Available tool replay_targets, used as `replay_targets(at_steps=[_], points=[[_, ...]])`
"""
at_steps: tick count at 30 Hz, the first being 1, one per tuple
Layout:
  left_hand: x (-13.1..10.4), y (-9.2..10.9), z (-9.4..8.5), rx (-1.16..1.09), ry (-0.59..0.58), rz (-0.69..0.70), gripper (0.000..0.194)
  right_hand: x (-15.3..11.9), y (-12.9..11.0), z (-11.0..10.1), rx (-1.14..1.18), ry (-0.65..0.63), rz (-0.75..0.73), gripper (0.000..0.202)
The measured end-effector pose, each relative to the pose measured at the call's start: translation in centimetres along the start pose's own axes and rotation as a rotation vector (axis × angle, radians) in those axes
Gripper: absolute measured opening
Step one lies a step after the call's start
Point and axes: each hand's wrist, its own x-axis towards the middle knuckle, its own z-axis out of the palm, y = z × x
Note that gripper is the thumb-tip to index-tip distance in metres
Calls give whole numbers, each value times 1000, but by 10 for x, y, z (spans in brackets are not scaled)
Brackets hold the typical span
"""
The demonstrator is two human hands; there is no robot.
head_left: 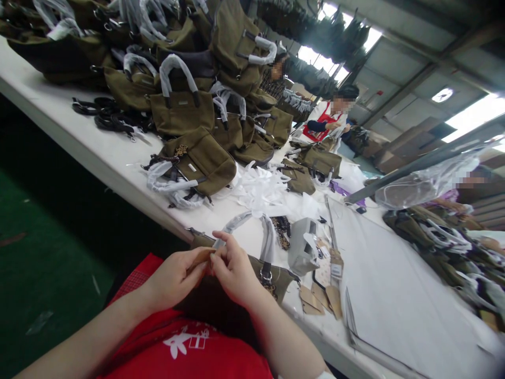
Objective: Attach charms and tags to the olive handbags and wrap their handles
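Observation:
My left hand (pixel 175 276) is closed on a small brown tag (pixel 204 256), pinched between thumb and fingers. My right hand (pixel 236 271) meets it at the tag's end, thumb and fingertips pressed together there and one finger raised. Whether a thin string lies between the right fingertips is too small to see. Beneath both hands, at the table edge, an olive handbag (pixel 282 281) has its handle (pixel 268 239) wrapped in white film. A leopard-print strip (pixel 281 231) lies behind it.
Several brown tags (pixel 315 300) lie to the right, by a grey-white box (pixel 303 247). White strips (pixel 262 189) are heaped ahead. Olive handbags (pixel 181 113) pile up at the left, beside black straps (pixel 110 113). A metal pole (pixel 379 184) slants across the right; a co-worker (pixel 325 118) stands beyond.

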Motion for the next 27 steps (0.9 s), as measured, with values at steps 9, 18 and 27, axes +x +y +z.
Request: replay_targets(at_steps=[9, 18, 27], points=[[-3, 0, 5, 27, 161, 161, 42, 0, 2, 0, 399, -30, 158, 40], [10, -3, 5, -41, 184, -34, 35, -6, 11, 4, 481, -95, 232, 38], [-3, 16, -1, -116, 194, -65, 30, -20, 9, -9, 117, 137, 45, 26]])
